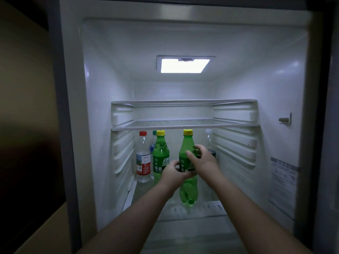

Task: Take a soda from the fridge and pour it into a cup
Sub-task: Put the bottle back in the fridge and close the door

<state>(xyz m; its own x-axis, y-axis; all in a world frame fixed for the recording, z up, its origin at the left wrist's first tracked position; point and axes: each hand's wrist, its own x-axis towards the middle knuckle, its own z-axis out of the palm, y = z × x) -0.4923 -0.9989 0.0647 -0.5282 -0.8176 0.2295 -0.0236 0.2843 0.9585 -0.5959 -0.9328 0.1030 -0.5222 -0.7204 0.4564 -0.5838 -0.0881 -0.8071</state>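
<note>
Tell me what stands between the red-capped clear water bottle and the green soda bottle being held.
Head view: a second yellow-capped green plastic soda bottle, with a blue-labelled clear bottle behind it.

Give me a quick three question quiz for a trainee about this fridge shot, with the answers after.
1. True or false: both hands grip the same green soda bottle.
2. What colour is the cap on the clear bottle at far left?
3. Which hand sits higher on the held bottle: A left hand, B right hand?

Key: 1 true. 2 red. 3 B.
</note>
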